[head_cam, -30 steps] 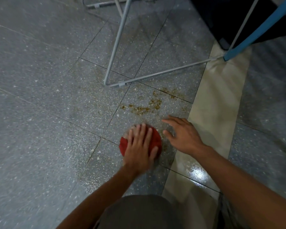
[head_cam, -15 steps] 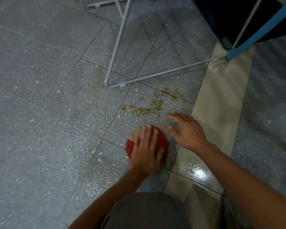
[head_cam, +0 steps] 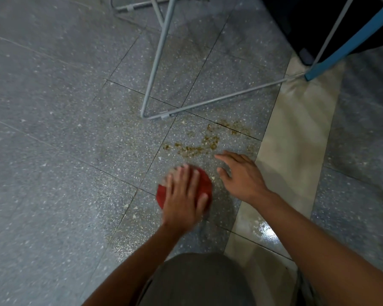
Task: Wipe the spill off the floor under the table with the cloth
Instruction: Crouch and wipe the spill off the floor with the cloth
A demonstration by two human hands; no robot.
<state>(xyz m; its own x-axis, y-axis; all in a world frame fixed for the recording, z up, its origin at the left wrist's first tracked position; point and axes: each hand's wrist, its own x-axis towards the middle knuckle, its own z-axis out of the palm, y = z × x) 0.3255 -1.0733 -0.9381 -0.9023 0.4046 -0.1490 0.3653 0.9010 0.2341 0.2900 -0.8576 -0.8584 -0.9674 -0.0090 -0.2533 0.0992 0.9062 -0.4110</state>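
Note:
A round red cloth (head_cam: 205, 184) lies flat on the grey speckled floor. My left hand (head_cam: 184, 195) presses down on it, fingers spread over its top, and is slightly blurred. A brownish crumbly spill (head_cam: 199, 146) is scattered on the tile just beyond the cloth, near the table's grey metal leg frame (head_cam: 155, 62). My right hand (head_cam: 241, 175) rests flat on the floor to the right of the cloth, fingers apart, holding nothing, its fingertips close to the spill.
The leg frame's floor bar (head_cam: 219, 101) runs across the tile behind the spill. A blue bar (head_cam: 341, 47) slants at upper right before a dark object (head_cam: 296, 18). A beige floor strip (head_cam: 296, 129) runs along the right. My knee (head_cam: 199, 281) is at the bottom.
My left hand has slid the red cloth slightly right and forward along the floor. My right hand stays planted beside it, shifting a little with the view.

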